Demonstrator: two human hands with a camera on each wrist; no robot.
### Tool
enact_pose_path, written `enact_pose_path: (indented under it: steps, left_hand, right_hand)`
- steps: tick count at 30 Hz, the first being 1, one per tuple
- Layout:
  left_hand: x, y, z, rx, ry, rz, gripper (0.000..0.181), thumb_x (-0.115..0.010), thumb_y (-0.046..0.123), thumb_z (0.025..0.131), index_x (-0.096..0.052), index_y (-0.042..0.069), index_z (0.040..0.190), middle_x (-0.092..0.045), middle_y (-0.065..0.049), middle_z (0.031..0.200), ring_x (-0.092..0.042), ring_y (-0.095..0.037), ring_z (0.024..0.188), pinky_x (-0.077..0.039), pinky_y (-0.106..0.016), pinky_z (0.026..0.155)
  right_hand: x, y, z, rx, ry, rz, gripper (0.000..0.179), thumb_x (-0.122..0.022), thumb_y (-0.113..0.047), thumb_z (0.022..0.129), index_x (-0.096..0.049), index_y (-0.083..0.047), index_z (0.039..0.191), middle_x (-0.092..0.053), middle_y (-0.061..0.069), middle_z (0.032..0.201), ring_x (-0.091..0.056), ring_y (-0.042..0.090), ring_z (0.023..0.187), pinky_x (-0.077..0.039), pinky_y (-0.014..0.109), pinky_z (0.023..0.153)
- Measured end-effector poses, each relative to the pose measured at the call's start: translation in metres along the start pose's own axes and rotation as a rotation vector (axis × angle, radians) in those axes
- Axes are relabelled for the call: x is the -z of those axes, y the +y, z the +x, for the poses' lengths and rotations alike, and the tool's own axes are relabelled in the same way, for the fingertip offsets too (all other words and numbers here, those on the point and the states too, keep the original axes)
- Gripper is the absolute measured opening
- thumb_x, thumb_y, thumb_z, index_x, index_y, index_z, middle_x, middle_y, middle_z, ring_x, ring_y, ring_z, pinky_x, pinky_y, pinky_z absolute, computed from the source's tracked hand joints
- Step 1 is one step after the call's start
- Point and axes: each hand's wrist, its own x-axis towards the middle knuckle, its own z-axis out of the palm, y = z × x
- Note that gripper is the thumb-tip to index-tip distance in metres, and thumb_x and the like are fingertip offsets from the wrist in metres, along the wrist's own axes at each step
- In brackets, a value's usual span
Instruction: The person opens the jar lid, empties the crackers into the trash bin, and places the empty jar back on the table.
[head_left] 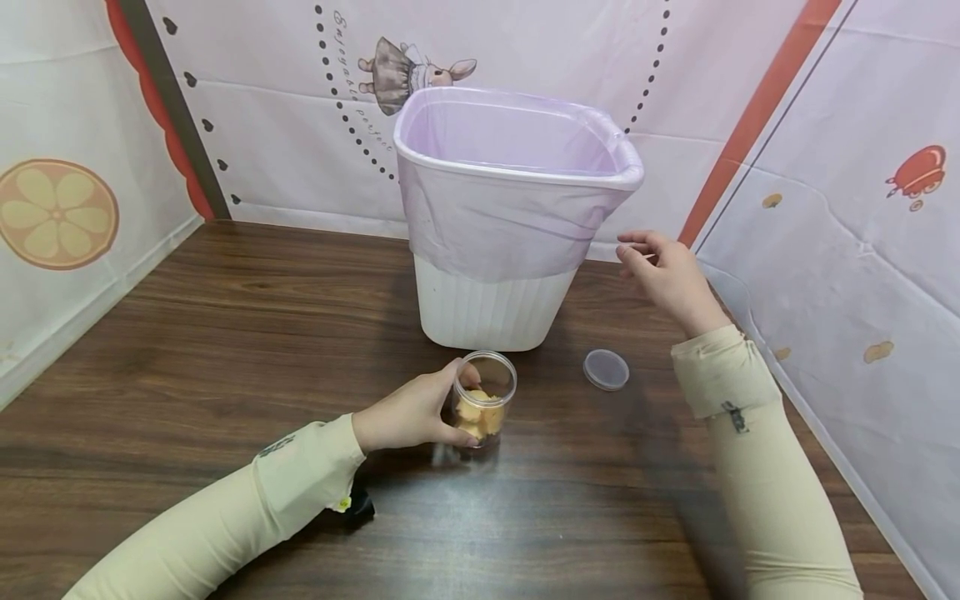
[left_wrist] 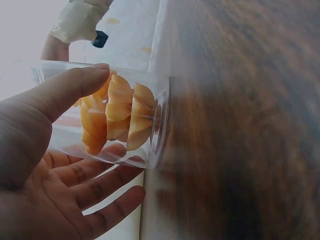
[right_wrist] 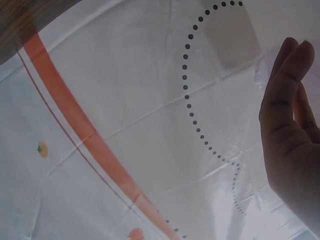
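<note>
My left hand [head_left: 416,410] grips a clear plastic jar [head_left: 495,371] standing uncapped on the table. Its thumb lies along one side and the fingers pass round the other, as the left wrist view shows. Several yellow, ridged pieces [left_wrist: 117,110], perhaps cookies, are stacked in the jar's lower part. To the right of the jar a round clear lid [head_left: 606,369] lies flat on the table. My right hand [head_left: 671,279] hovers beside the bin's right side, its fingers loosely bent. Nothing shows in that hand in either the head or right wrist view [right_wrist: 290,115].
A tall white bin [head_left: 491,308] lined with a translucent purple bag [head_left: 510,221] stands behind the jar. Printed cloth walls [head_left: 840,208] enclose the dark wooden table [head_left: 247,333] at the back and both sides.
</note>
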Motion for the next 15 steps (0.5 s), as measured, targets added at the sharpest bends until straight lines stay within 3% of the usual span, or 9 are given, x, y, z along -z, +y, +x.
enact_pose_path:
  steps: [15]
  left_hand:
    - [0.002, 0.001, -0.002, -0.006, -0.002, 0.005, 0.065, -0.085, 0.031, 0.071, -0.045, 0.012, 0.119, -0.062, -0.004, 0.117, -0.061, -0.013, 0.103, -0.048, -0.031, 0.091]
  right_hand:
    - [0.001, -0.018, 0.007, 0.018, 0.077, -0.027, 0.044, -0.045, -0.035, 0.098, -0.056, -0.008, 0.131, -0.065, 0.020, 0.117, -0.055, -0.009, 0.067, -0.048, 0.014, 0.060]
